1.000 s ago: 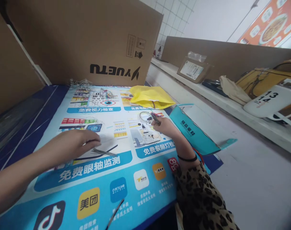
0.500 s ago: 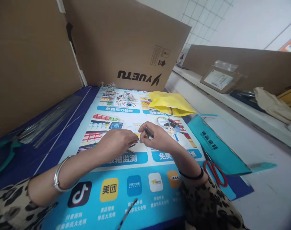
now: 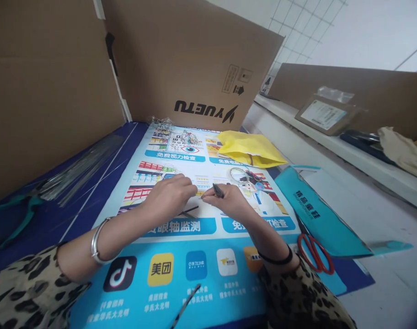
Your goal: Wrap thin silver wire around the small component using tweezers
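Note:
My left hand (image 3: 173,195) is over the middle of the printed poster (image 3: 174,246), its thumb and fingertips pinched together. Whatever it pinches is too small to make out. Close by on its right, my right hand (image 3: 231,201) is closed around a slim dark tool with a pointed end (image 3: 218,190); the tool's kind is unclear. The fingertips of both hands nearly meet. Under my left hand lies a thin dark stick-like piece (image 3: 190,212), partly hidden. Another slim dark tool (image 3: 186,304) rests at the poster's near edge.
Cardboard walls (image 3: 195,59) stand left and behind. A yellow pouch (image 3: 251,148) and a coil of thin wire or cord (image 3: 238,174) lie beyond my right hand. Red-handled scissors (image 3: 315,254) and a teal box piece (image 3: 318,210) are at right. Clear strips (image 3: 81,169) lie left.
My right hand has turned, and the dark tool's pointed end now sticks up above its fingers. Both hands stay close together. The whole view has shifted slightly.

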A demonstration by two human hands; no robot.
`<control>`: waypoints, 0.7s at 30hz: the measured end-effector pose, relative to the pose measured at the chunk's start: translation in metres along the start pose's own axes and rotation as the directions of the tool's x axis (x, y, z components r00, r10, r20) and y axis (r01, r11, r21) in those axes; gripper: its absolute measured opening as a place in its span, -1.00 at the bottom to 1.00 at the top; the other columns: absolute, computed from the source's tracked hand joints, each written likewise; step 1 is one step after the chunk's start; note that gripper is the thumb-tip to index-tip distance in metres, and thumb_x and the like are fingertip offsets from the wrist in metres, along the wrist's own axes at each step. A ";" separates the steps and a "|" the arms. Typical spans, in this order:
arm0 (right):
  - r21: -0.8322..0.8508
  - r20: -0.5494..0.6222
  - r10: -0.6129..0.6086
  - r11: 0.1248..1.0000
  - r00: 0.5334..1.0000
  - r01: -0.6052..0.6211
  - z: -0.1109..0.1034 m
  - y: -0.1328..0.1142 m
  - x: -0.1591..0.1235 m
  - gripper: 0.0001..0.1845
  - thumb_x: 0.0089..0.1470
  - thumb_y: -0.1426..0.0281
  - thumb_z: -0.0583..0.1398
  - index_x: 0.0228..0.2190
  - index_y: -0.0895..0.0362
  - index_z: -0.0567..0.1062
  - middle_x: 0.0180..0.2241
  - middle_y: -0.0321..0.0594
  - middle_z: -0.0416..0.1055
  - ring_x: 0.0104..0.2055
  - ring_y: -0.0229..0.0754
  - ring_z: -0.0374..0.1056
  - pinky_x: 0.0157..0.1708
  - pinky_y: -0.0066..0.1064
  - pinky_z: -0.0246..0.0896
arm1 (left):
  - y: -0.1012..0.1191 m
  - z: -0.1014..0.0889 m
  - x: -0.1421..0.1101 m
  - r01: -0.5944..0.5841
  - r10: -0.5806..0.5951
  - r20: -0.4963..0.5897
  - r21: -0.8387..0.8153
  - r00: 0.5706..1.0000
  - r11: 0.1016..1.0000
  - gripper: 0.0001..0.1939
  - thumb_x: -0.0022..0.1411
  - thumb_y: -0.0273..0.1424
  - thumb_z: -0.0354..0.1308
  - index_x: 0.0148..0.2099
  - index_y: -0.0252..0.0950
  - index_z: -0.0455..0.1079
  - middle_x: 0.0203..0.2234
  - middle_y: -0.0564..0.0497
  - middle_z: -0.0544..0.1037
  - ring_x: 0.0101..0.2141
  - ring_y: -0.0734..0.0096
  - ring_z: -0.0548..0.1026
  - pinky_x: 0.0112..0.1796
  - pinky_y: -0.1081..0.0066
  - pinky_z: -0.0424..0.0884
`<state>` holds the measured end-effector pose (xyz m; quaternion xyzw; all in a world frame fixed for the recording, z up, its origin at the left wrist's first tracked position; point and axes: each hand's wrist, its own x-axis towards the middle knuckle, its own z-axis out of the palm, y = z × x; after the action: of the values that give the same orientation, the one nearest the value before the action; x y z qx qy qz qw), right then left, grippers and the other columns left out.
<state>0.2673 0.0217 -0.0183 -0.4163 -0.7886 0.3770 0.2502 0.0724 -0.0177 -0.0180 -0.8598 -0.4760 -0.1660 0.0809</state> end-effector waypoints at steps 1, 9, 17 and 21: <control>0.005 -0.005 0.016 1.000 1.000 -0.016 0.001 -0.001 0.000 -0.89 -0.10 0.35 0.20 -0.50 0.11 0.52 -0.45 -0.32 0.49 -0.38 -0.23 0.36 -0.39 -0.43 0.17 | 0.000 0.001 0.000 0.032 -0.030 0.023 -0.050 0.999 0.998 -0.79 0.15 -0.55 -0.05 -0.38 -0.29 0.41 -0.46 -0.01 0.47 -0.34 0.32 0.40 -0.43 0.44 0.22; 0.200 -0.144 0.135 0.974 0.980 -0.105 0.013 -0.008 0.000 -0.90 -0.19 0.36 0.24 -0.59 0.13 0.45 -0.63 -0.36 0.36 -0.52 -0.30 0.26 -0.47 -0.44 0.12 | 0.001 0.013 0.003 0.330 -0.330 0.129 -0.653 0.935 0.681 -0.89 0.10 -0.46 0.07 -0.43 -0.29 0.40 -0.54 0.08 0.48 -0.47 0.49 0.43 -0.42 0.51 0.28; 0.443 -0.086 0.084 0.896 0.993 -0.037 0.015 -0.002 0.000 -0.79 -0.08 0.24 0.22 -0.53 0.14 0.43 -0.59 -0.29 0.43 -0.51 -0.28 0.29 -0.42 -0.40 0.18 | 0.009 0.014 0.007 0.458 -0.431 0.398 -0.888 0.810 0.040 -0.82 -0.01 -0.38 0.20 -0.48 -0.34 0.25 -0.69 0.12 0.43 -0.65 0.60 0.37 -0.56 0.58 0.31; 0.363 -0.094 0.091 0.930 0.991 -0.051 0.009 0.000 -0.001 -0.77 -0.08 0.23 0.23 -0.55 0.15 0.44 -0.56 -0.29 0.43 -0.49 -0.31 0.27 -0.41 -0.42 0.16 | 0.008 0.011 0.006 0.467 -0.407 0.452 -0.881 0.793 -0.068 -0.78 -0.03 -0.37 0.24 -0.46 -0.35 0.25 -0.67 0.10 0.46 -0.64 0.61 0.40 -0.54 0.58 0.34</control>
<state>0.2617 0.0172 -0.0233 -0.4117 -0.6757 0.5007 0.3510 0.0842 -0.0142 -0.0263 -0.4909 -0.4931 -0.4322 -0.5736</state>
